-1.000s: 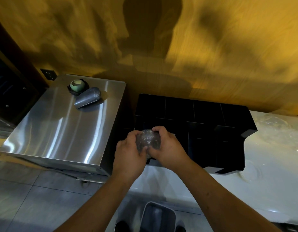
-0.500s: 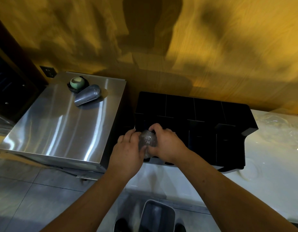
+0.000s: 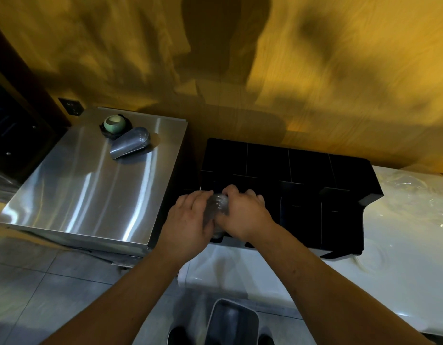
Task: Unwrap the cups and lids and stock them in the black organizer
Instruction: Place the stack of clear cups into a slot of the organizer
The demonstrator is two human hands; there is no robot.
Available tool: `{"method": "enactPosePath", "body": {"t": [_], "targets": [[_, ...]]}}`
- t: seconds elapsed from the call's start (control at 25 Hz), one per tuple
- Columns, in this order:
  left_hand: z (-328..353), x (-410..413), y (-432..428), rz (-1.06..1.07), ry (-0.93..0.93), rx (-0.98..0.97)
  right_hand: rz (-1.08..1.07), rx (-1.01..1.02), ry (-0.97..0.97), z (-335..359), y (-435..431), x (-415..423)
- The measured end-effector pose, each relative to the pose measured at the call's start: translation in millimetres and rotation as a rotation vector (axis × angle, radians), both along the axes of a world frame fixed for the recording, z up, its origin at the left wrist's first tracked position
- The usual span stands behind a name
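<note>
Two surfaces carry everything: a white worktop [image 3: 402, 257] on the right and, beside its left end, a steel cabinet top [image 3: 78, 195]; both stand against a wood-grain wall. The black organizer [image 3: 314, 175] stands at the worktop's back left, its left side next to the steel cabinet, its open compartments dark inside. On the floor below the worktop's front edge stands a grey bin [image 3: 230, 322]. Crumpled clear wrap [image 3: 414, 195] lies along the worktop's back right, apart from the organizer.

At the organizer's front left corner, the left hand [image 3: 188, 220] and the right hand [image 3: 245, 215] meet around the clear cups [image 3: 216, 207]. The left hand's fingers wrap over the cups' left side, and the right hand's fingers and thumb curl round the upper end from the right, so both hands grip them. The cups are tilted over the leftmost front compartment; whether they reach into it cannot be told, nor how many there are.

Near the steel cabinet top's back edge, a metal scoop [image 3: 129, 143] lies on its side, just beside a green round bowl [image 3: 114, 123] on a black base.
</note>
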State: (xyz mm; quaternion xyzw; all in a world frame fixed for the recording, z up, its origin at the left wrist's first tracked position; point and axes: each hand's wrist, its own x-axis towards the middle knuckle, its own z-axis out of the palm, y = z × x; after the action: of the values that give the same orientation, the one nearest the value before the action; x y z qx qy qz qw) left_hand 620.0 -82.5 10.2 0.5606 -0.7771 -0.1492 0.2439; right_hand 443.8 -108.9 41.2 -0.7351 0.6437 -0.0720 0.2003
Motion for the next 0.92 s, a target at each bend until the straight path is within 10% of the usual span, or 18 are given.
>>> {"method": "enactPosePath", "body": {"t": [0.36,0.68,0.92], "targets": [[-2.7,-7.7,-11.7,-0.028,-0.236,0.091,-0.076,0.159,0.083,8.2,-2.4,16.2],[-3.2,-15.8,-17.4,-0.040,-0.416,0.105,0.235,-0.330,0.241,-11.5,40.2,-4.8],[-5.8,1.2,-4.3,-0.080,-0.364,0.010,0.249,-0.259,0.266,-16.0,35.4,-11.7]]}}
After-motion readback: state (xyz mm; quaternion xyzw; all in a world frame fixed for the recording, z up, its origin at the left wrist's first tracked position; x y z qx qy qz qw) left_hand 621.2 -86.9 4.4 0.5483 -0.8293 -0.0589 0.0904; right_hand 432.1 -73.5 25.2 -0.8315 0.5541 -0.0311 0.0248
